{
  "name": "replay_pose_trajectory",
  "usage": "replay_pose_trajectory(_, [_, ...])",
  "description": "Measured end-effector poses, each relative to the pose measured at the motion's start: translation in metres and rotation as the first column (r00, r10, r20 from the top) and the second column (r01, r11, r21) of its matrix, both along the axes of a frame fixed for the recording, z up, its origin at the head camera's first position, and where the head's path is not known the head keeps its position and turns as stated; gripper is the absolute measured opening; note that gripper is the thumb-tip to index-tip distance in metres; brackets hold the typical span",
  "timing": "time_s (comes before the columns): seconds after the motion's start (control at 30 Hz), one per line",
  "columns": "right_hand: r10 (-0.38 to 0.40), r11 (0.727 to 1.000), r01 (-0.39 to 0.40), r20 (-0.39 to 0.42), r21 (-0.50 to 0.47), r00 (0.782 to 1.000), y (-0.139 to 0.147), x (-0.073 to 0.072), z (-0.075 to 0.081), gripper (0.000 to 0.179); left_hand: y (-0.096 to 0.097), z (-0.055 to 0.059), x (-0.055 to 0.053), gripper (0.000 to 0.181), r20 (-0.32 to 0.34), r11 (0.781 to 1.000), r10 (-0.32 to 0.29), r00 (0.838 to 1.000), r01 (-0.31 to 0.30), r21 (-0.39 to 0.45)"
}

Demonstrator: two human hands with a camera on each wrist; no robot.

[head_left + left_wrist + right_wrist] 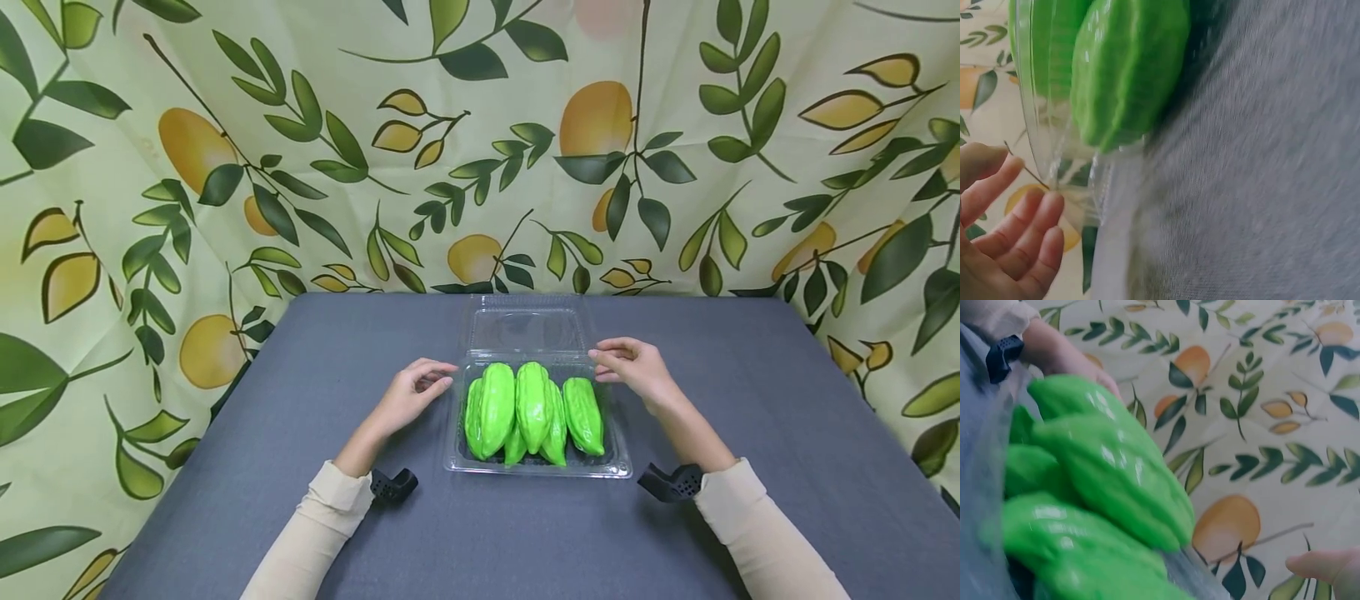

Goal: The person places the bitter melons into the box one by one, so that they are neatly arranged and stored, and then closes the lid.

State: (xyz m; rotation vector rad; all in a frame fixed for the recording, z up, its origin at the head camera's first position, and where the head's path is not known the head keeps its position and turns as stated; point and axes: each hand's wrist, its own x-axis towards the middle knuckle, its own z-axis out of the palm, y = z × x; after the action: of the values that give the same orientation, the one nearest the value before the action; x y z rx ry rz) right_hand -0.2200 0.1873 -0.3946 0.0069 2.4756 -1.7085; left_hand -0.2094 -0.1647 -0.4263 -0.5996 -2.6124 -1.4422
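Observation:
A clear plastic clamshell box (538,470) lies on the table with its lid (525,331) folded back, away from me. Several bright green, ridged gourds (534,408) are piled inside, pointed ends toward me. My left hand (408,396) hovers at the box's left side, fingers loosely bent, fingertips by the rear left corner. The left wrist view has those fingers (1041,215) beside the clear hinge edge, gripping nothing. At the opposite rear corner is my right hand (637,371), thumb and fingers relaxed near the rim. Only its thumb (1325,565) shows in the right wrist view.
The dark grey tabletop (360,517) surrounds the box. Behind and on both sides hangs a cloth (510,108) printed with leaves and orange fruit. A black device (393,486) sits on my left wrist, and another (671,483) on the right one.

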Motion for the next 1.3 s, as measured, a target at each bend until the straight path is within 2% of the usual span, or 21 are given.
replay_pose_trajectory(0.13, [-0.067,0.997,0.067,0.012,-0.032,0.998,0.007,-0.010,-0.006,0.049,-0.002,-0.001,-0.011,0.022,-0.002,1.000,0.029,1.000,-0.029,0.007])
replay_pose_trajectory(0.27, [-0.111,0.992,0.114,0.059,-0.050,0.992,0.011,-0.019,-0.011,0.046,-0.004,-0.006,-0.024,0.023,0.035,0.998,0.045,0.998,-0.046,0.034])
replay_pose_trajectory(0.37, [-0.116,0.991,0.121,0.091,-0.054,0.989,0.012,-0.024,-0.014,0.046,-0.005,-0.010,-0.033,0.025,0.067,0.998,0.041,0.997,-0.045,0.050])
replay_pose_trajectory(0.53, [-0.107,0.982,0.127,0.143,-0.140,0.984,0.013,-0.031,-0.016,0.045,-0.005,-0.010,-0.044,0.027,0.123,0.997,0.048,0.991,-0.055,0.048])
replay_pose_trajectory(0.67, [-0.092,0.970,0.132,0.192,-0.205,0.977,0.013,-0.036,-0.017,0.048,-0.004,-0.008,-0.052,0.029,0.203,0.993,0.062,0.977,-0.080,0.081])
replay_pose_trajectory(0.77, [-0.080,0.961,0.138,0.238,-0.238,0.968,0.013,-0.039,-0.018,0.055,-0.001,-0.007,-0.057,0.030,0.254,0.989,0.070,0.965,-0.101,0.110])
replay_pose_trajectory(0.97, [-0.032,0.931,0.147,0.325,-0.334,0.945,0.011,-0.045,-0.021,0.060,0.006,-0.009,-0.064,0.035,0.315,0.986,0.068,0.947,-0.112,0.125])
replay_pose_trajectory(1.1, [-0.017,0.922,0.142,0.327,-0.361,0.945,0.009,-0.044,-0.024,0.058,0.012,-0.010,-0.067,0.036,0.336,0.985,0.064,0.940,-0.114,0.131])
replay_pose_trajectory(1.3, [-0.010,0.913,0.138,0.316,-0.384,0.949,0.007,-0.043,-0.024,0.055,0.019,-0.008,-0.067,0.034,0.338,0.983,0.060,0.939,-0.114,0.144])
